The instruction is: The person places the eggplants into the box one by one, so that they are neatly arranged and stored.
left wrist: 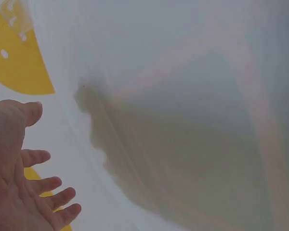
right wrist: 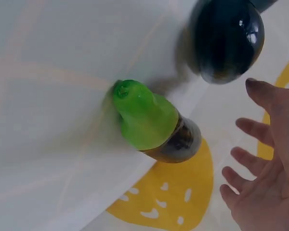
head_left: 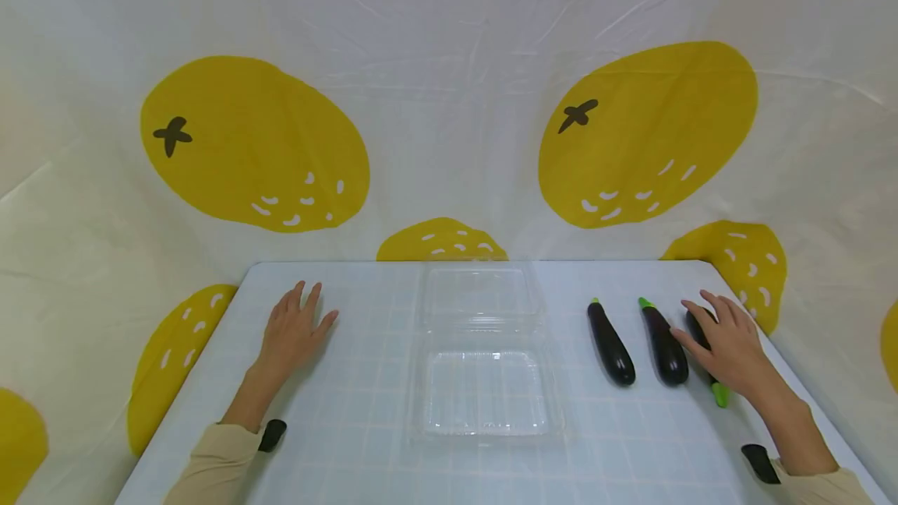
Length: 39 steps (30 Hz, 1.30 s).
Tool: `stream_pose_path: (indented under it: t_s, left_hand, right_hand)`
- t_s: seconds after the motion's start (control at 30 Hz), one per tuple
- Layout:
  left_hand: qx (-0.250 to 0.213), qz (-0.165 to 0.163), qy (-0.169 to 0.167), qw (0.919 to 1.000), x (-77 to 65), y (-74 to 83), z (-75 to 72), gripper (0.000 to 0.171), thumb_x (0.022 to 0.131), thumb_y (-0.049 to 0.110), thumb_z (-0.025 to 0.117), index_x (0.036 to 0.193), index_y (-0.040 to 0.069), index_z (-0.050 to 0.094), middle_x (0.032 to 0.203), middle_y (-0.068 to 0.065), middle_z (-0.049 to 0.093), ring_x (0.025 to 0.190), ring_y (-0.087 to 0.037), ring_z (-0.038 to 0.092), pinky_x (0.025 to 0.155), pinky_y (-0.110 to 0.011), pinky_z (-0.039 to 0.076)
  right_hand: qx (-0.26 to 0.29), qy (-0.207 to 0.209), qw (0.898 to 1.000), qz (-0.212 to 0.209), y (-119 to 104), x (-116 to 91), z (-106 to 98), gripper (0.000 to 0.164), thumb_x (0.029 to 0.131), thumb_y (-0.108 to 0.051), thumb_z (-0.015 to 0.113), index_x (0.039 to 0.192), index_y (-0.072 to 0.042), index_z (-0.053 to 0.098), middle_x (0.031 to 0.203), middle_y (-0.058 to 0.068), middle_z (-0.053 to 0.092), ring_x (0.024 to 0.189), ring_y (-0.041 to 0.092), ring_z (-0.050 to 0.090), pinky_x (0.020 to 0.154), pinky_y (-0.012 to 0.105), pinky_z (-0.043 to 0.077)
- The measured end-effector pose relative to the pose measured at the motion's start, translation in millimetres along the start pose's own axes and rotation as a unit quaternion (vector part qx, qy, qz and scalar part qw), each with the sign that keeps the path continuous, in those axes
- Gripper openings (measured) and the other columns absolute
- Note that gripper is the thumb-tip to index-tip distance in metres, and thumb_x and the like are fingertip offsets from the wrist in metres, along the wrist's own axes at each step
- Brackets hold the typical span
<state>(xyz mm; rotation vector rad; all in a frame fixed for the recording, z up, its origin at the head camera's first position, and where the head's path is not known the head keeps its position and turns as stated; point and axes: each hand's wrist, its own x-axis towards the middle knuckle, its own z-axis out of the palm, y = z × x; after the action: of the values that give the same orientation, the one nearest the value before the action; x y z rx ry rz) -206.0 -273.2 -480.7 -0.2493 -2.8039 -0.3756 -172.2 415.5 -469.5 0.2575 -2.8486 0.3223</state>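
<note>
My left hand [head_left: 290, 333] is over the left part of the table, fingers spread, holding nothing; in the left wrist view its palm [left wrist: 9, 173] faces the camera. On the right, my right hand [head_left: 730, 345] hovers with spread fingers above the rightmost eggplant [head_left: 720, 394], hiding much of it. That eggplant's green stem end [right wrist: 147, 118] points toward me. The middle eggplant [head_left: 665, 345] lies beside my right thumb, stem pointing away. Farther left lies another dark eggplant [head_left: 612, 345]. A clear plastic clamshell box [head_left: 417, 388] stands open at the table's middle, its lid [head_left: 479, 294] folded back.
The table [head_left: 337, 443] has a pale checked cover. Behind it hangs a white cloth [head_left: 449, 139] with large yellow fruit prints. A black wrist strap piece [head_left: 272, 436] shows by the left sleeve, and another [head_left: 761, 463] by the right.
</note>
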Motion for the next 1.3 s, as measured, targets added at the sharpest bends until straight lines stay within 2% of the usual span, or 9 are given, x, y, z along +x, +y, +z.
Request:
stream_pose_path:
  t_s: [0.13, 0.3, 0.5, 0.8, 1.1, 1.3]
  left_hand:
    - [-0.009, 0.003, 0.033, 0.9994, -0.8, 4.1, 1.3, 0.053, 0.098, 0.022, 0.068, 0.135, -0.013, 0.053, 0.138, -0.042, 0.044, 0.123, -0.061, 0.047, 0.103, -0.07, 0.039]
    - [-0.018, -0.001, 0.05, 0.9986, -1.1, 11.1, 0.5, 0.047, 0.097, 0.019, 0.069, 0.13, -0.013, 0.057, 0.132, -0.04, 0.051, 0.118, -0.057, 0.052, 0.098, -0.067, 0.045]
    - [-0.039, -0.019, 0.041, 0.9982, -0.5, 21.1, -1.1, 0.046, 0.099, 0.019, 0.067, 0.134, -0.01, 0.056, 0.132, -0.036, 0.052, 0.115, -0.054, 0.054, 0.092, -0.065, 0.048]
    - [-0.112, -0.057, 0.013, 0.992, 1.9, 37.6, -1.1, 0.048, 0.102, 0.022, 0.065, 0.139, -0.006, 0.055, 0.135, -0.031, 0.051, 0.122, -0.047, 0.053, 0.097, -0.063, 0.049]
    - [-0.163, -0.054, 0.015, 0.985, 2.2, 58.1, -2.9, 0.048, 0.102, 0.022, 0.066, 0.14, -0.005, 0.056, 0.136, -0.028, 0.053, 0.126, -0.045, 0.052, 0.103, -0.061, 0.046]
    - [-0.187, -0.052, 0.02, 0.9808, 1.6, 65.8, -0.6, 0.047, 0.102, 0.024, 0.066, 0.14, -0.003, 0.057, 0.137, -0.026, 0.054, 0.125, -0.043, 0.054, 0.103, -0.059, 0.047]
  right_hand:
    - [0.0, 0.03, 0.999, -0.019, -4, -1, -1, 0.047, 0.093, -0.015, 0.073, 0.13, 0.008, 0.056, 0.141, 0.037, 0.037, 0.13, 0.057, 0.03, 0.115, 0.075, 0.013]
    - [0.013, 0.04, 0.999, -0.018, -10, -2, -2, 0.044, 0.092, -0.011, 0.074, 0.129, 0.007, 0.058, 0.139, 0.036, 0.043, 0.127, 0.056, 0.035, 0.115, 0.073, 0.019]
    - [0.019, 0.038, 0.999, -0.015, -16, -1, -3, 0.043, 0.093, -0.011, 0.073, 0.129, 0.006, 0.058, 0.138, 0.036, 0.045, 0.126, 0.055, 0.038, 0.113, 0.073, 0.023]
    - [0.031, 0.038, 0.999, -0.013, -28, -1, -7, 0.043, 0.094, -0.01, 0.073, 0.131, 0.006, 0.058, 0.138, 0.036, 0.047, 0.125, 0.055, 0.04, 0.108, 0.073, 0.029]
    - [0.04, 0.042, 0.998, -0.013, -41, -1, -12, 0.046, 0.093, -0.009, 0.074, 0.133, 0.005, 0.057, 0.138, 0.034, 0.048, 0.125, 0.054, 0.042, 0.104, 0.074, 0.033]
    - [0.035, 0.053, 0.998, -0.024, -52, -2, -12, 0.048, 0.09, -0.008, 0.077, 0.132, 0.006, 0.058, 0.135, 0.034, 0.051, 0.122, 0.053, 0.045, 0.099, 0.074, 0.038]
